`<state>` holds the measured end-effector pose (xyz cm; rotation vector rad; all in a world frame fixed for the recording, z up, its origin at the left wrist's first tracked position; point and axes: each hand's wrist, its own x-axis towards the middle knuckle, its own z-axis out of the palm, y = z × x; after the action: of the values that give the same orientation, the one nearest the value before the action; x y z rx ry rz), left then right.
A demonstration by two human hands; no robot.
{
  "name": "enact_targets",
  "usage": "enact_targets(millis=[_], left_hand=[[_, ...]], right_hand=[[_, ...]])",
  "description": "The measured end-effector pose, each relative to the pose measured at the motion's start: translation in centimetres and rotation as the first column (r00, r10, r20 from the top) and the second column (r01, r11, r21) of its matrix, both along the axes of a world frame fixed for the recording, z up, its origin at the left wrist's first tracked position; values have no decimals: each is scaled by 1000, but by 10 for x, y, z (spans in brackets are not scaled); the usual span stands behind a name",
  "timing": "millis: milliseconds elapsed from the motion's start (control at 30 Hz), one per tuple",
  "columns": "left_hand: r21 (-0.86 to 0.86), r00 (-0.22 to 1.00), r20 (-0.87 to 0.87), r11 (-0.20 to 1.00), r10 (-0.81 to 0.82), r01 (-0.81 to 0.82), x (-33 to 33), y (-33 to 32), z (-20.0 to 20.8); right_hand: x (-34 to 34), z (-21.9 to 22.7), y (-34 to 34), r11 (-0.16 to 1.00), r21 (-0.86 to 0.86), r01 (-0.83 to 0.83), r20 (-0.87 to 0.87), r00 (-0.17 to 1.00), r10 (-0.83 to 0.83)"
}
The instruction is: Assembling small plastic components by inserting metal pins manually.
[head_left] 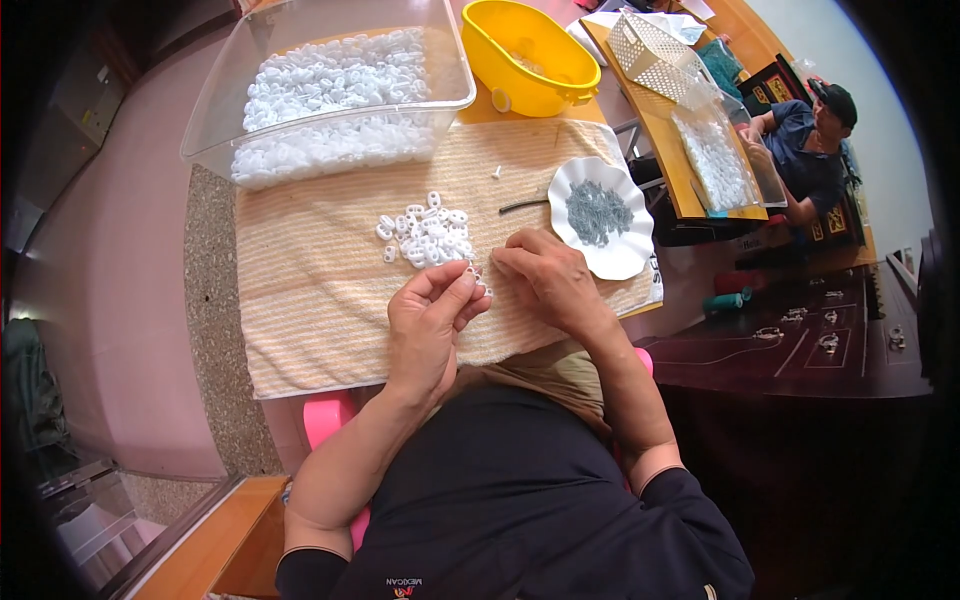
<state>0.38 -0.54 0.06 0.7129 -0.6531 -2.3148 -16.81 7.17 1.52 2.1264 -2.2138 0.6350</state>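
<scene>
White piece (476, 272), small and partly hidden, sits right at the left hand's (432, 312) fingertips, thumb and forefinger pinched narrow around it! Just beside it hovers the right hand (548, 278), fingers curled and drawn in close; whether they grip anything, one cannot tell. Beneath them runs a striped tan cloth (310, 290), spread over the table, and just beyond the left hand lies a loose pile (432, 232) of white pieces. Right of that, a scalloped white plate (622, 265) carries grey bits (598, 212), a dark rod (524, 207) at its side. Up top, a clear bin (212, 118) heaped with white pieces stands next to a yellow tub (525, 98). Across the room, over pinkish floor (140, 290), a co-worker (812, 150) in a dark cap sits at a second table (668, 165). And the writing? Pale lettering with a red mark shows on the wearer's dark shirt (500, 480), upside down; dark characters edge the cloth; gold markings decorate black panels behind the co-worker.
</scene>
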Motion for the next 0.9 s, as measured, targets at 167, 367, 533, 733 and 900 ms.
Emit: enact_targets(millis=[167, 367, 533, 733, 900], left_hand=[[1, 1000, 0, 1000, -2, 2, 0, 0, -1], [6, 1000, 2, 1000, 3, -3, 0, 1, -2], [-5, 1000, 22, 1000, -7, 8, 0, 1, -1], [8, 1000, 27, 1000, -16, 15, 0, 1, 0], [-2, 999, 21, 1000, -25, 25, 0, 0, -1]], right_hand=[[-1, 1, -2, 999, 18, 28, 82, 996, -29], [-2, 5, -6, 998, 69, 8, 86, 996, -14], [3, 6, -9, 999, 41, 35, 136, 990, -41], [1, 6, -10, 999, 54, 6, 133, 991, -13], [-1, 8, -12, 995, 96, -29, 168, 986, 12]])
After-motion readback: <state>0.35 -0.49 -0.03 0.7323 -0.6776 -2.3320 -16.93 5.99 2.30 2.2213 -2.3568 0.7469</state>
